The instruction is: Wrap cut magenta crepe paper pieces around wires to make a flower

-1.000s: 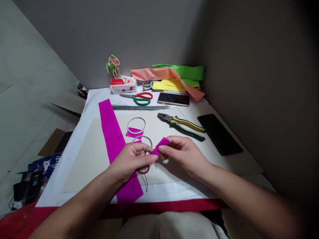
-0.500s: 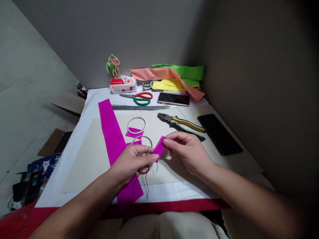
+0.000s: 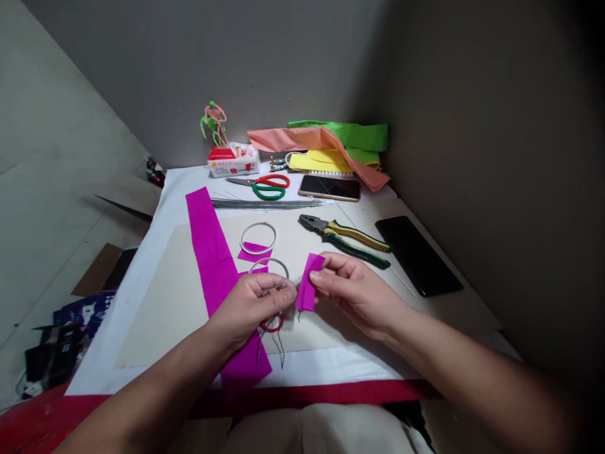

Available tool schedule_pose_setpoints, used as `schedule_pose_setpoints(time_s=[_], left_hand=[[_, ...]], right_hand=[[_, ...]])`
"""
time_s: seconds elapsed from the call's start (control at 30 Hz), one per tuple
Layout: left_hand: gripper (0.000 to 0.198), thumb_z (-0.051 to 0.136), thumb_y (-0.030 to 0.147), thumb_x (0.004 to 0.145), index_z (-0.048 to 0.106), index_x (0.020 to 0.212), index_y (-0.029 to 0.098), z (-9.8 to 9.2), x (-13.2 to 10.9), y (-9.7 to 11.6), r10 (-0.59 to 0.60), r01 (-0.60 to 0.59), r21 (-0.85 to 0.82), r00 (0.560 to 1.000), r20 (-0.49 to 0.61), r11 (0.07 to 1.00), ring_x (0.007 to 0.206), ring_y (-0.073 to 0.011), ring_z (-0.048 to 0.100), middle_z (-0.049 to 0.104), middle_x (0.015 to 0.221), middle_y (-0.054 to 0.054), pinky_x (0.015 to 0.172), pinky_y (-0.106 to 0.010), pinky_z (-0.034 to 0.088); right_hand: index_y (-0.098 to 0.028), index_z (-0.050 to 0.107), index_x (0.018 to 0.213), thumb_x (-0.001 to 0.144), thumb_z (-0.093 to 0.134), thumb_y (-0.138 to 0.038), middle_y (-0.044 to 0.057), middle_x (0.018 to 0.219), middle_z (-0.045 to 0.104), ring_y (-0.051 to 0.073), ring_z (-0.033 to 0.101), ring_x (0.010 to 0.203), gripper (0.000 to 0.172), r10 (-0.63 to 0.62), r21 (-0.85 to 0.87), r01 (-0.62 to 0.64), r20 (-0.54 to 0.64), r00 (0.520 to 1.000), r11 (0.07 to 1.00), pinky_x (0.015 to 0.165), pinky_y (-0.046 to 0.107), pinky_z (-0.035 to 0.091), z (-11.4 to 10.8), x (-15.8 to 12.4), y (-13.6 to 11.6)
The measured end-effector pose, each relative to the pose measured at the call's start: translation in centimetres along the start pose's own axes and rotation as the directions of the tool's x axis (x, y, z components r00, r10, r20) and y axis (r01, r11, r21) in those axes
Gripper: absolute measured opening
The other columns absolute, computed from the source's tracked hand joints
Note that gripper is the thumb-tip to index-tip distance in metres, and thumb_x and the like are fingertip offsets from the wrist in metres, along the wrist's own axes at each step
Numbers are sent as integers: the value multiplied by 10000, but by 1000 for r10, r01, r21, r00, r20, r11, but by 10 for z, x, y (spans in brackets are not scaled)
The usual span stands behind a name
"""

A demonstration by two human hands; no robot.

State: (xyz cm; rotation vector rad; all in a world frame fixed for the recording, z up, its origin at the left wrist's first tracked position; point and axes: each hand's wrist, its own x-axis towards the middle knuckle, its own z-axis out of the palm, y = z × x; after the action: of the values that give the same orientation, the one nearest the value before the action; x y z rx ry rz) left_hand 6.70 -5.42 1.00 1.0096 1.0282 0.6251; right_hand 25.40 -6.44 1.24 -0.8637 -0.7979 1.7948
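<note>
One magenta crepe-paper scrap turns upright at centre frame

Half a second ago it slanted; now it stands nearly vertical, pinched narrowly between the thumb and fingers of the right hand, just beside the left hand. The fingers of the left hand close narrowly on the twisted base of a wire hoop, with a red loop and loose wire ends below. Whether the scrap touches the hoop, I cannot tell. A second wire hoop overlaps a small magenta piece above, and a long magenta strip runs down the left. At upper centre, a tissue box carries red print, too small to read.
</note>
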Motion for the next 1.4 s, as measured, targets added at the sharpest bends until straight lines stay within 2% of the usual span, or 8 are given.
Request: schedule_pose_setpoints(time_s=[0.13,0.2,0.47,0.7,0.97,1.13,1.23,1.4], left_hand=[[346,778,447,709,683,794,126,-5,2,-1,47,-45,-35,997,65,998,513,-65,440,575,612,14,492,-200,311],[379,755,487,722,667,766,121,-7,2,-1,57,-53,-47,994,98,997,495,-58,416,552,581,24,482,-195,295],[293,818,365,663,672,760,130,-1,-2,6,-114,112,92,993,19,989,447,-57,389,487,490,54,465,-208,249],[303,815,383,658,656,722,134,-2,-2,5,-85,83,140,996,6,987,446,-70,423,529,478,30,469,-218,257],[310,805,397,678,652,742,135,-2,-2,5,-68,64,107,997,26,992,454,-69,418,501,494,37,470,-220,254],[310,803,375,692,693,866,144,-4,-1,4,-14,18,170,1000,-24,985,410,-41,295,367,428,95,439,-209,168],[347,803,382,689,700,918,142,-4,-1,4,-17,17,153,1000,-3,988,413,-43,284,372,437,92,439,-212,164],[308,809,381,672,676,811,140,-3,-3,6,-52,56,135,998,-30,989,416,-52,334,406,447,79,446,-208,201]], right_hand=[[-130,630,749,705,798,-301,-33,586,598,63,494,508,244,188,-89,-176,155,970,980,535,211,381,-2,-3,-7],[-124,617,768,705,798,-334,-42,571,572,52,446,492,285,233,-185,-199,187,954,962,510,205,333,-2,-4,-6],[-185,499,893,726,764,-375,-88,567,520,42,334,471,366,230,-342,-151,202,952,927,482,199,259,-5,-3,0],[-134,578,793,645,825,-379,-46,602,562,63,462,533,379,217,-385,-133,186,958,914,532,209,340,-8,0,5],[-113,658,725,598,850,-372,-35,573,565,63,435,526,347,191,-390,-132,117,975,911,520,217,302,-9,1,6],[-117,664,710,632,823,-408,-31,587,562,66,429,537,341,181,-389,-122,118,977,913,536,228,299,-7,0,3],[-124,657,702,654,808,-419,-28,597,564,69,431,538,335,171,-384,-113,120,978,916,542,234,305,-7,0,1],[-128,643,697,666,795,-441,-32,584,547,69,417,518,350,176,-423,-113,113,978,899,520,234,284,-9,-1,2]])
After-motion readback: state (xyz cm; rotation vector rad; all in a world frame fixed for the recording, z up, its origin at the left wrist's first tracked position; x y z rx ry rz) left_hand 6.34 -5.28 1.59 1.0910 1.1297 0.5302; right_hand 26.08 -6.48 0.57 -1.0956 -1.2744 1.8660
